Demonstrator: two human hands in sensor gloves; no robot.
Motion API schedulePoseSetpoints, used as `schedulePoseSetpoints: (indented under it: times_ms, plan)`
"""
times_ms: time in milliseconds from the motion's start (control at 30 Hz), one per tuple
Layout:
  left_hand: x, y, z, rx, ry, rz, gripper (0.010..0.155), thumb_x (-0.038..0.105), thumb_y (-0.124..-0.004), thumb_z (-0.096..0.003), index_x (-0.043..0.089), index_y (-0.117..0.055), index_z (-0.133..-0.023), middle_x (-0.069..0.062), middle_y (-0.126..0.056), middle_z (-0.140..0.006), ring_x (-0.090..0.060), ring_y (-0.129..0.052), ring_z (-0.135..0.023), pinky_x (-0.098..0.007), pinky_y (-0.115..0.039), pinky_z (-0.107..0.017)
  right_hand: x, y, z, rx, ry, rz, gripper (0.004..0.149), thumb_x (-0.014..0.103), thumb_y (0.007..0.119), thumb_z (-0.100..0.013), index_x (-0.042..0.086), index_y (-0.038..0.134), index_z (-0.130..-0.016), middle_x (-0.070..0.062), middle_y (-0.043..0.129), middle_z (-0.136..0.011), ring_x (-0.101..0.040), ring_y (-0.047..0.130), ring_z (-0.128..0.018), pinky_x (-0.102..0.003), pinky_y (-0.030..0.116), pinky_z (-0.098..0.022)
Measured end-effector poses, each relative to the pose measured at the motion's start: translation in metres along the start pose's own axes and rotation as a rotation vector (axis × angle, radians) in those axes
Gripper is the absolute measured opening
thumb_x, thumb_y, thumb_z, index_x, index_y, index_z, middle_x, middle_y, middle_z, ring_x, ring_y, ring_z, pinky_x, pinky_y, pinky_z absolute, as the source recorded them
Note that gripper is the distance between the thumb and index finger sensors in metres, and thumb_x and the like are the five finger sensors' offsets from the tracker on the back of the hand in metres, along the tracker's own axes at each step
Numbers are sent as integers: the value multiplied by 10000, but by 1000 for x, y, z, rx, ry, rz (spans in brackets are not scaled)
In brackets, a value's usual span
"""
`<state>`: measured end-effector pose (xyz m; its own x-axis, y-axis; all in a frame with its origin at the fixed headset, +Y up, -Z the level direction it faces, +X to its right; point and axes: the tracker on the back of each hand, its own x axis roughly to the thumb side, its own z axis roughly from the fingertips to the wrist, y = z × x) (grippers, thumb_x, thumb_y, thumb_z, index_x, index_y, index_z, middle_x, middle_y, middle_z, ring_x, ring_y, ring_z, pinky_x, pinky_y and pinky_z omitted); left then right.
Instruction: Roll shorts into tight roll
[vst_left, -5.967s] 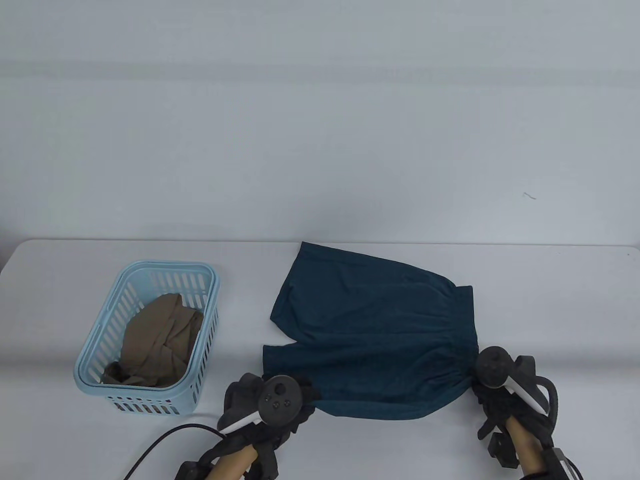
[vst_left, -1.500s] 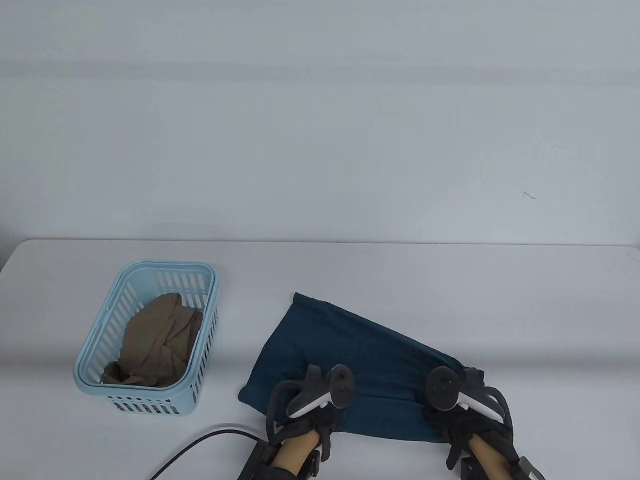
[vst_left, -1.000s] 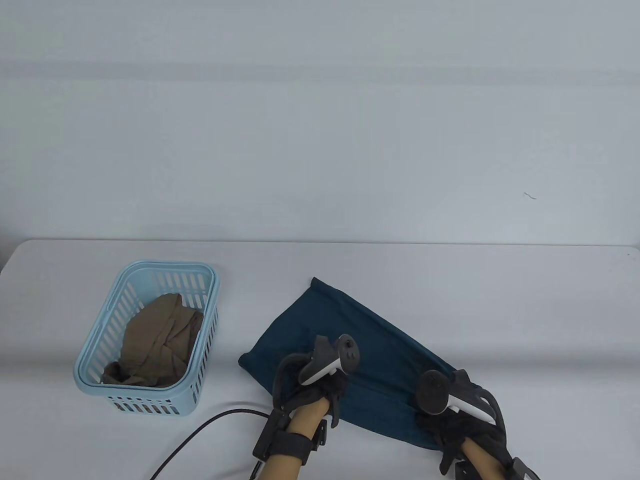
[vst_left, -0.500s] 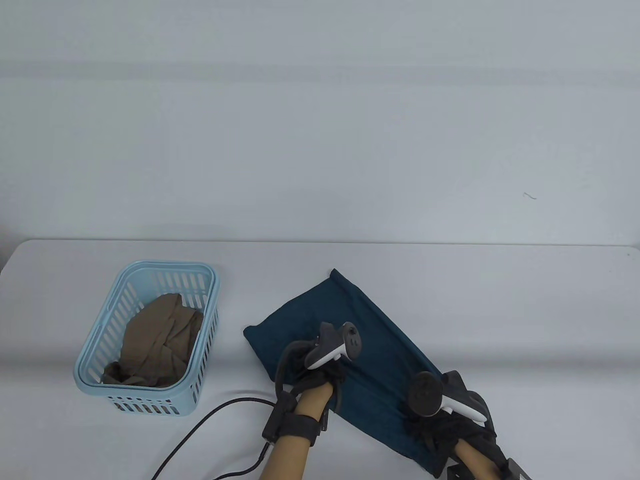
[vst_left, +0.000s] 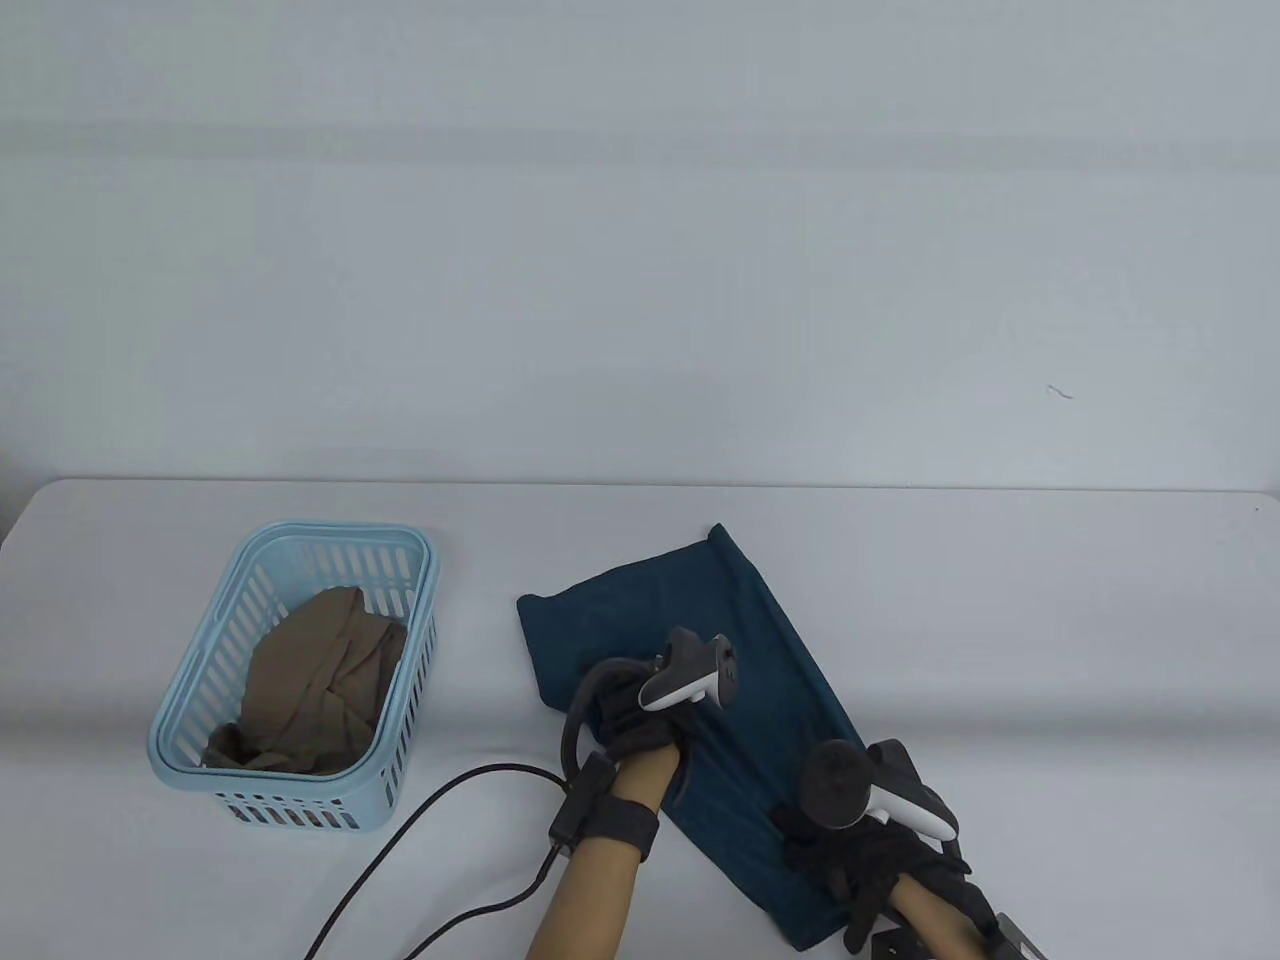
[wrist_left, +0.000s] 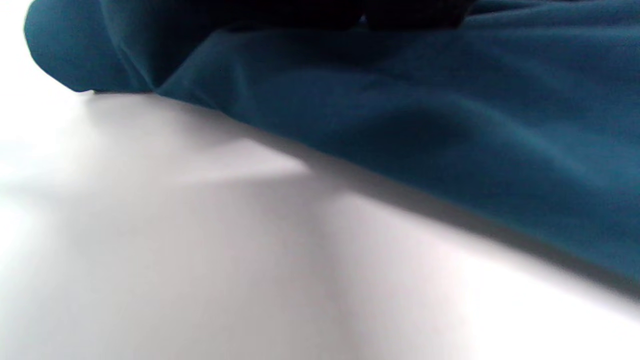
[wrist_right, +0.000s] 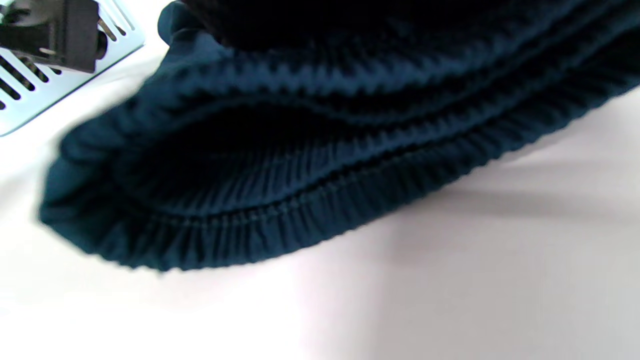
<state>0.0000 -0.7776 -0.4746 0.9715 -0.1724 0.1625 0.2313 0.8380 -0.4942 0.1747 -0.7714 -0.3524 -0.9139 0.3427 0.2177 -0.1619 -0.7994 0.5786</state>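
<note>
Teal fabric, kind of a smooth matte knit: the shorts are folded lengthwise into a long narrow strip lying diagonally on the white tabletop, the far end near the middle of the table and the near end running off toward the bottom edge. In the right wrist view the near end is the elastic waistband, all tight gathered ribs with a stitched seam, doubled over so you can look into the dark opening between the layers. The left wrist view shows the other side as soft and smooth with a rounded folded corner and a few shallow creases.

The left hand sits on top of the strip around its middle, the right hand on the waistband end. Both are in black gloves with grey-white trackers on the backs, and those trackers block the view, so I can't tell whether the fingers are spread, pressed flat or pinching the cloth.

Off to the left, well apart from the shorts, there's a light blue slotted plastic basket with a crumpled tan-brown garment inside. A black cable snakes across the tabletop from the left wrist toward the bottom edge.
</note>
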Motion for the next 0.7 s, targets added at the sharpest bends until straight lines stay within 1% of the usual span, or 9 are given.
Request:
schedulePoseSetpoints:
  times_ms: [333, 700]
  plan:
    - [2, 8, -15, 9, 22, -82, 534, 357, -642, -523, 173, -439, -981, -199, -327, -1155, -495, -403, -1075, -732, -246, -693, 7, 4, -6, -20, -24, -40, 540, 320, 609, -547, 116, 529, -1041, -185, 476, -974, -363, 572, -812, -481, 515, -645]
    - [5, 17, -32, 20, 40, -111, 539, 321, -623, -517, 228, -386, -991, -199, -308, -1164, -491, -382, -1086, -734, -239, -698, 16, 6, -17, -19, -31, -120, 551, 319, 607, -547, 107, 504, -1045, -191, 452, -950, -338, 584, -777, -451, 529, -618]
